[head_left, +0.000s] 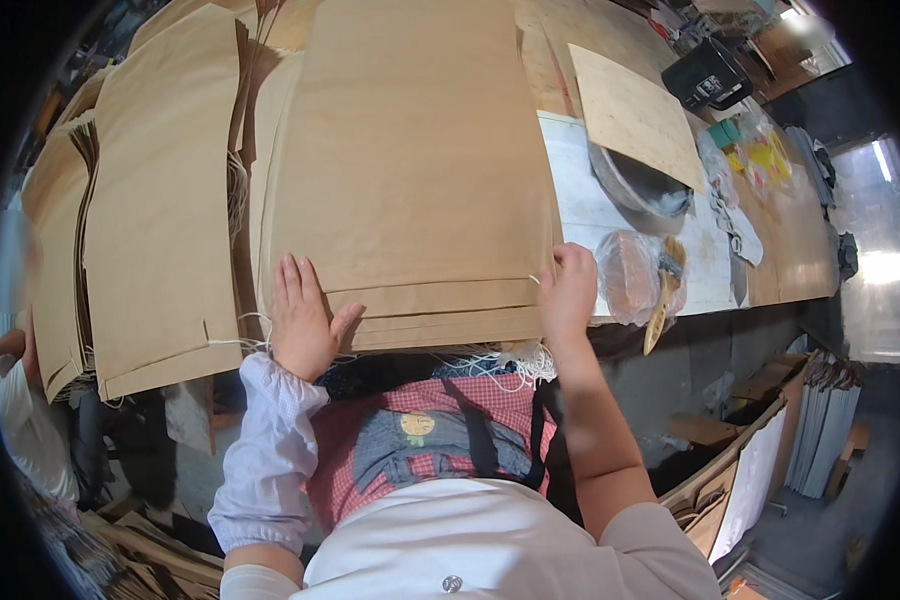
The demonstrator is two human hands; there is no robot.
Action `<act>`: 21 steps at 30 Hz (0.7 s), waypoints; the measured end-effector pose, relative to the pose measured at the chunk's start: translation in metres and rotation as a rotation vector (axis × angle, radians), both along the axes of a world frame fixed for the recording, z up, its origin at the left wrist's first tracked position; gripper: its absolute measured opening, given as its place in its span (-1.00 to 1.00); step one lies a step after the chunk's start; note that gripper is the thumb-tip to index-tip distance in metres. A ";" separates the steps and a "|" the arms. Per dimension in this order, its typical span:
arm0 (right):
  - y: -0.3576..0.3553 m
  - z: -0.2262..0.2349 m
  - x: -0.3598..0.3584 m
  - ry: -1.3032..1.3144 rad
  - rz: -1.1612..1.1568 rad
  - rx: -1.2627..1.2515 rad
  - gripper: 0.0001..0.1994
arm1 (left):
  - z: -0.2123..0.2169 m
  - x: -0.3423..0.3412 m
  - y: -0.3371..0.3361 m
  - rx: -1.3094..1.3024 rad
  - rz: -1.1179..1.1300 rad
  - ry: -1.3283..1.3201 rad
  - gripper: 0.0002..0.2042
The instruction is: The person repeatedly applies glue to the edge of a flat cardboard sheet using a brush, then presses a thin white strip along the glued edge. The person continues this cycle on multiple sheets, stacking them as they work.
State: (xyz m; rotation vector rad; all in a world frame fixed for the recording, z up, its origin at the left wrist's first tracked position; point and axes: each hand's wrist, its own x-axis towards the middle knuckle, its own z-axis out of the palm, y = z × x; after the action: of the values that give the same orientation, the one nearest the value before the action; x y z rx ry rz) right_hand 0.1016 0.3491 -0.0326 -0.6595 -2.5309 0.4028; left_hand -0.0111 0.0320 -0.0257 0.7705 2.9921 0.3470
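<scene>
A second stack of brown bags (pixel 155 200) lies leftmost. The left hand (pixel 303 322) presses flat, its grip apart, on the middle paper bag stack (pixel 410 170) on the tabletop (pixel 610 215). The right hand (pixel 568 292) pinches that stack's right edge.

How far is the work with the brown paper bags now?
Done, it seems: a second stack of brown bags lies at the left. In hand: the left hand lies flat on the near edge of the middle stack, and the right hand grips its right corner. White strings hang loose under that edge. How many bags are left, I cannot tell.
</scene>
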 end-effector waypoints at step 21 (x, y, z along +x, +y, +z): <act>-0.054 0.000 0.021 0.281 0.191 -0.839 -0.70 | 0.070 0.036 -0.093 0.387 0.016 0.531 -0.91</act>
State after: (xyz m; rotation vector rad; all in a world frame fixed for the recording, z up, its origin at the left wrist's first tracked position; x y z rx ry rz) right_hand 0.1223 0.2953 -0.0330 -0.5788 -2.0941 1.5482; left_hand 0.0254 -0.0614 0.0444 1.0053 3.4716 0.8671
